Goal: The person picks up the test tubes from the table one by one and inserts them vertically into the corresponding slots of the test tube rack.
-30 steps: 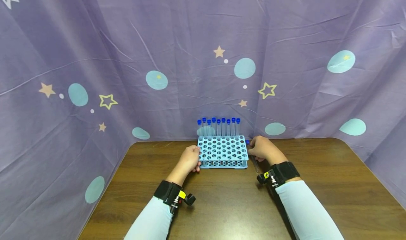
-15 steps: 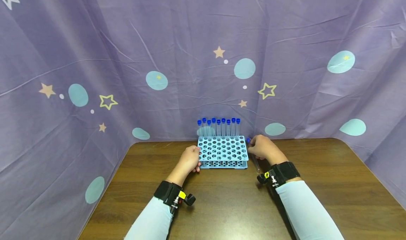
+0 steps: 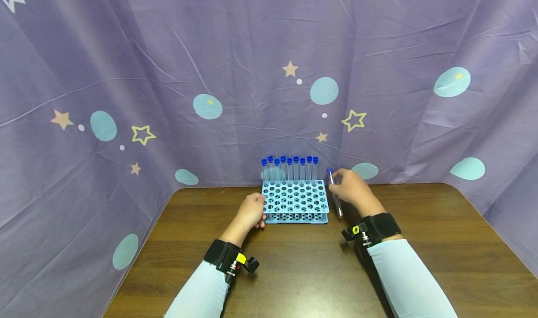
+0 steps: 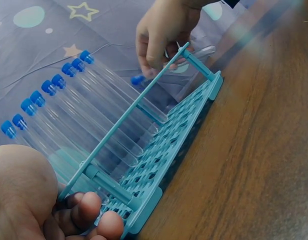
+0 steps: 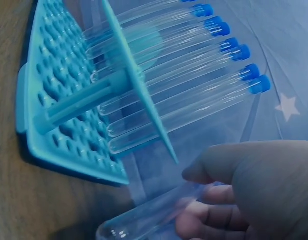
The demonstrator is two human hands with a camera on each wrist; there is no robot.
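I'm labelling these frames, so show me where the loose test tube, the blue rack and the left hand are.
loose test tube (image 3: 335, 200): head view, on its clear body below the right hand.
blue rack (image 3: 296, 197): head view, on its perforated top plate.
left hand (image 3: 250, 212): head view, on the back of the hand.

- the rack (image 3: 295, 201) stands mid-table near the curtain (image 3: 252, 75), leaving only a narrow gap behind it.
- capped tubes (image 3: 290, 167) fill the rack's back row and block any reach over from behind.
- the rack's nearer holes are open from above.
- the left hand (image 3: 251, 210) closes the rack's left end; the right hand (image 3: 350, 189) with a tube (image 3: 335, 196) crowds its right end.
- the table (image 3: 420, 243) lies bare in front and to both sides.
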